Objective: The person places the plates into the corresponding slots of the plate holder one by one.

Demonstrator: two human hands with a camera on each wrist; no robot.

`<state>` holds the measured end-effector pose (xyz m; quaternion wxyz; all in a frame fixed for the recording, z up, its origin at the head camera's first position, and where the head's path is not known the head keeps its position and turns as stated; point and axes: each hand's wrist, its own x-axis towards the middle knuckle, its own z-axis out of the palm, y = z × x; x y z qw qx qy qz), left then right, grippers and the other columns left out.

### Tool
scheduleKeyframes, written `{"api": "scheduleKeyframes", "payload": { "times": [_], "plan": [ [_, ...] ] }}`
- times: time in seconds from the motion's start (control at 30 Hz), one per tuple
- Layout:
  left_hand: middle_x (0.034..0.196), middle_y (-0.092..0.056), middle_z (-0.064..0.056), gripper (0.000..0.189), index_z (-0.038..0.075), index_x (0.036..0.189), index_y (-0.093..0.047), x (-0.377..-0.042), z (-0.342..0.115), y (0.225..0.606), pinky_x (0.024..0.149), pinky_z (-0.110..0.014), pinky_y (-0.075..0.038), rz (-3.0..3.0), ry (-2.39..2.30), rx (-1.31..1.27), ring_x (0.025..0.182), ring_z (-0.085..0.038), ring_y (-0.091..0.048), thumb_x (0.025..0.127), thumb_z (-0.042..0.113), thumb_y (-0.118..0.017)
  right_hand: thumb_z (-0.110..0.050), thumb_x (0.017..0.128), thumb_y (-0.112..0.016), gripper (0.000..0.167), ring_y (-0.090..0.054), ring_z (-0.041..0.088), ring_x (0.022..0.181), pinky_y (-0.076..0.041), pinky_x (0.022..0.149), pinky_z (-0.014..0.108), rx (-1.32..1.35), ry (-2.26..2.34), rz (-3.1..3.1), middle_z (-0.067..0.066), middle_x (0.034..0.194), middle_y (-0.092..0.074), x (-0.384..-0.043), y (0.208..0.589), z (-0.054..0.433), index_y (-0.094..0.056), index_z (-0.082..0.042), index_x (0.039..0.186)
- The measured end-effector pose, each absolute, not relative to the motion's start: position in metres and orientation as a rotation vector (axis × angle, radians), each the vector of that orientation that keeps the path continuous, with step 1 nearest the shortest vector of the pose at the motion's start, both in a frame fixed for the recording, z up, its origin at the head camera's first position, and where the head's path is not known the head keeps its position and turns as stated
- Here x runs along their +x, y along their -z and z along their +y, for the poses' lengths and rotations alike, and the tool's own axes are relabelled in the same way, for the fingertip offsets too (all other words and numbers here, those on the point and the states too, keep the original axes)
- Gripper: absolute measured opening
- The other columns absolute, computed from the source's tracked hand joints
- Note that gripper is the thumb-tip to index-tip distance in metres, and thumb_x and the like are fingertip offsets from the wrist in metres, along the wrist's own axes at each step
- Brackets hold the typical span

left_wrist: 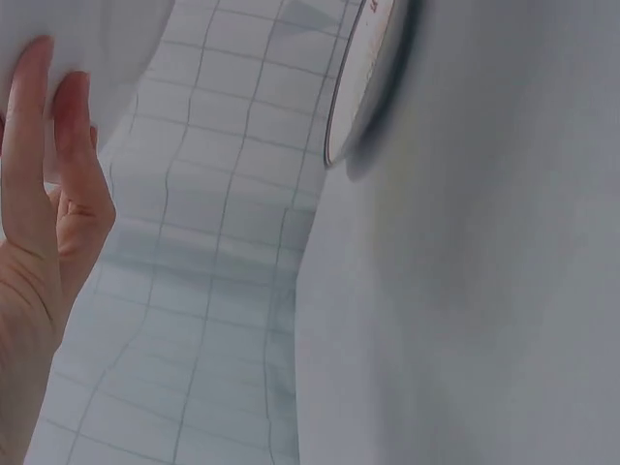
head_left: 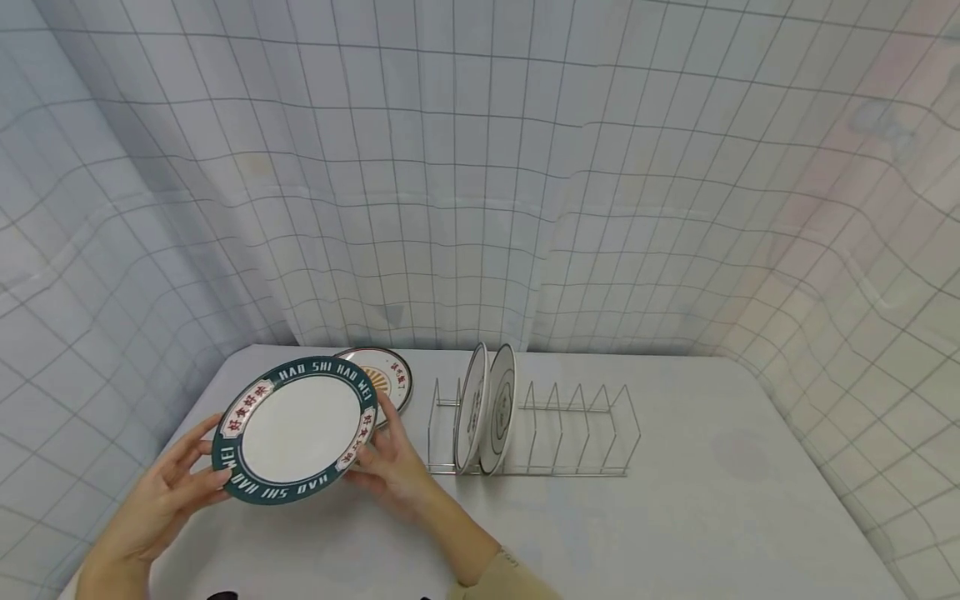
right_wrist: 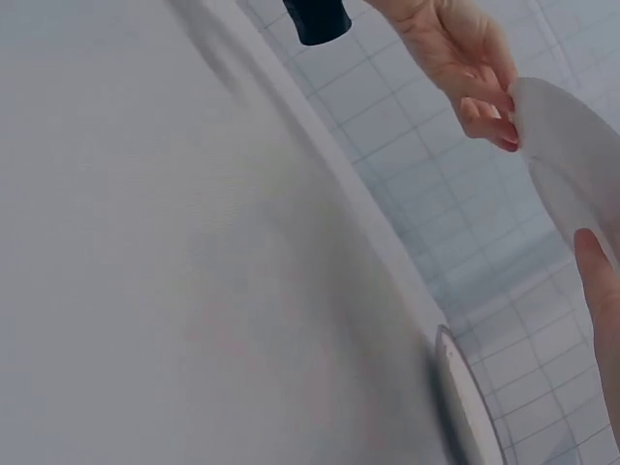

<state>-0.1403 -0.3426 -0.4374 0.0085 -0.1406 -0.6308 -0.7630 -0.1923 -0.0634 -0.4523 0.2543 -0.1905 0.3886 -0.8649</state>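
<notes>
A white plate (head_left: 300, 429) with a dark green lettered rim is held up above the table, tilted so that its face shows in the head view. My left hand (head_left: 176, 487) grips its left edge, the thumb on the rim and fingers behind. On the opposite side my right hand (head_left: 393, 467) pinches the right edge. The pale underside of this plate (right_wrist: 572, 160) shows in the right wrist view, with fingers against it. Behind it, partly hidden, another plate (head_left: 393, 372) with an orange sunburst pattern lies on the table.
A wire dish rack (head_left: 577, 475) stands at the table's middle. Two plates, a left one (head_left: 471, 408) and a right one (head_left: 501, 412), stand upright in its left part. White gridded curtains (head_left: 480, 208) surround the white table (head_left: 712, 500). A dark cuff (right_wrist: 320, 19) shows on the left wrist.
</notes>
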Motion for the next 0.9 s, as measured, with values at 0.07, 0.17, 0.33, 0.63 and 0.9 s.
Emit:
{"api": "scheduleKeyframes", "payload": {
  "times": [0.07,0.17,0.33,0.63,0.9],
  "plan": [
    [0.098,-0.053,0.001,0.065,0.019,0.139,-0.036,-0.142,-0.335,0.432,0.067,-0.028,-0.056,-1.945,2.392,-0.423,0.081,-0.011,-0.063,0.086,-0.018,-0.042,-0.017,0.088,-0.058,0.077,-0.056,0.014,0.101,-0.047,0.091,0.035,-0.519,2.365,1.008,0.008,0.133,-0.043,-0.193,0.445,-0.059,-0.010,-0.036,0.146],
    [0.097,-0.055,0.001,0.063,0.019,0.139,-0.038,-0.144,-0.324,0.425,0.068,-0.028,-0.056,-1.920,2.407,-0.400,0.082,-0.010,-0.062,0.086,-0.017,-0.043,-0.010,0.091,-0.055,0.075,-0.056,0.014,0.099,-0.047,0.091,0.034,-0.530,2.394,1.001,0.009,0.126,-0.046,-0.193,0.434,-0.051,-0.011,-0.037,0.145],
    [0.101,-0.055,-0.001,0.063,0.015,0.141,-0.032,-0.149,-0.308,0.414,0.071,-0.028,-0.055,-1.887,2.430,-0.509,0.084,-0.011,-0.062,0.087,-0.017,-0.041,-0.003,0.089,-0.054,0.076,-0.057,0.015,0.098,-0.049,0.088,0.034,-0.571,2.416,1.113,0.011,0.129,-0.045,-0.193,0.413,-0.037,-0.014,-0.039,0.145],
    [0.115,-0.050,-0.004,0.063,0.012,0.143,-0.024,-0.164,-0.273,0.393,0.073,-0.029,-0.055,-1.929,2.406,-0.595,0.088,-0.012,-0.063,0.089,-0.014,-0.041,-0.005,0.086,-0.060,0.079,-0.056,0.016,0.095,-0.052,0.083,0.033,-0.596,2.495,1.256,0.011,0.125,-0.045,-0.187,0.374,-0.004,-0.020,-0.042,0.143],
    [0.125,-0.043,-0.004,0.058,0.014,0.145,-0.023,-0.187,-0.237,0.386,0.084,-0.027,-0.051,-2.067,2.289,-0.611,0.106,-0.010,-0.054,0.093,0.000,-0.044,0.004,0.082,-0.052,0.080,-0.058,0.016,0.088,-0.054,0.075,0.029,-0.542,2.679,1.293,0.012,0.120,-0.046,-0.187,0.346,0.035,-0.022,-0.036,0.144]
  ]
}}
